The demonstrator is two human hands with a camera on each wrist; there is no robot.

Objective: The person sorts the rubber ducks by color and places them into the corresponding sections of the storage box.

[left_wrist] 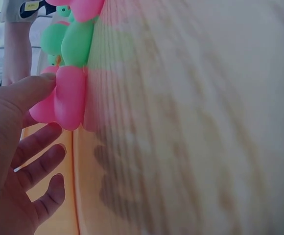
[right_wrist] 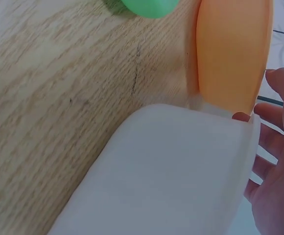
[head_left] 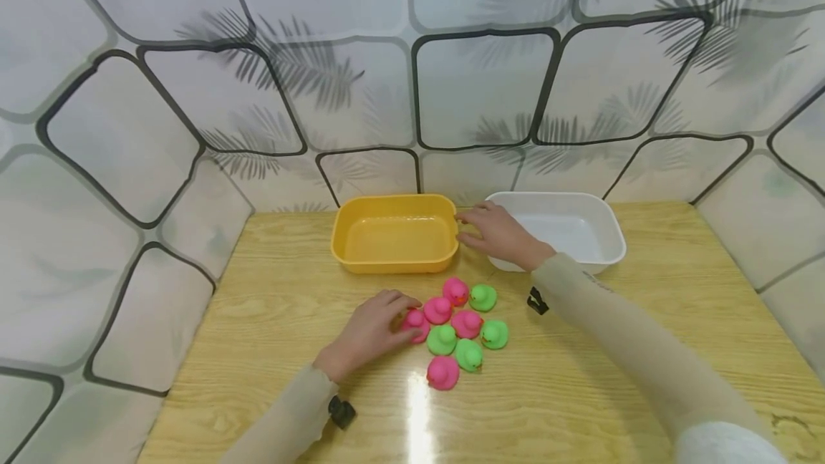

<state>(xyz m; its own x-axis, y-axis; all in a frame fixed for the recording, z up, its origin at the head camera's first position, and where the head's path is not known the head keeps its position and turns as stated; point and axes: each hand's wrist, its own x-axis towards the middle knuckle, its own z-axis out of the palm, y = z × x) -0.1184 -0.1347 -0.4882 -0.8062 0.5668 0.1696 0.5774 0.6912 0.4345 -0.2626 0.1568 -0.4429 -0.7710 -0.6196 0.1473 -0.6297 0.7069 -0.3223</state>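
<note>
At the left edge of a loose group of rubber ducks, my left hand (head_left: 370, 331) pinches a pink duck (head_left: 417, 322) between thumb and forefinger. The left wrist view shows the thumb on that pink duck (left_wrist: 69, 98), the other fingers spread below. My right hand (head_left: 499, 231) hovers with relaxed fingers between the yellow basin (head_left: 394, 268) and the white basin (head_left: 573, 224). Its fingertips are near the yellow basin's right rim. In the right wrist view, some fingers lie behind the white basin's rim (right_wrist: 255, 129); whether they touch it I cannot tell.
Several more pink ducks (head_left: 442, 373) and several green ducks (head_left: 495, 334) lie close together on the wooden table (head_left: 567, 392). Both basins stand at the back, against a stone-patterned wall (head_left: 483, 92). Similar walls rise on the left and right.
</note>
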